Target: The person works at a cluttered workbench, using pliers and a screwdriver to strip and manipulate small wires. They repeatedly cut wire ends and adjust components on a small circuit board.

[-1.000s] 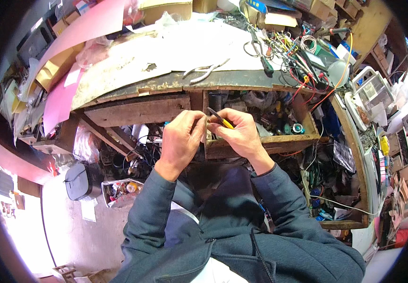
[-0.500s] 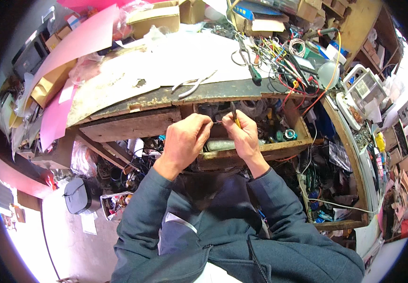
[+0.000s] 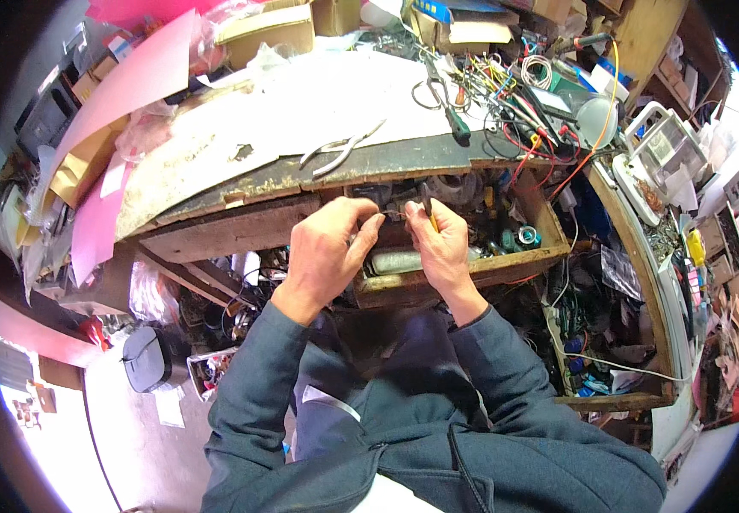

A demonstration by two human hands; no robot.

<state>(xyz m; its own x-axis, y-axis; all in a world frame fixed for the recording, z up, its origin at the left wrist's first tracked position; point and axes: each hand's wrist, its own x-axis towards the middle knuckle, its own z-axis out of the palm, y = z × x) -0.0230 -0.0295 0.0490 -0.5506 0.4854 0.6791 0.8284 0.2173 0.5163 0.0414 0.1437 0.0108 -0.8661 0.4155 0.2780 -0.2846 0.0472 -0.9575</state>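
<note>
Both hands had drifted closer together over the open drawer (image 3: 472, 272) since the earlier frame. Pink sheets (image 3: 134, 81) lay at the bench's left end, cardboard boxes (image 3: 271, 30) along its back, pliers (image 3: 339, 147) at its front edge. Left hand (image 3: 327, 252) pinched a small dark part (image 3: 393, 209); right hand (image 3: 442, 248) was closed on a yellow-handled tool (image 3: 428, 208), upright above the drawer.
</note>
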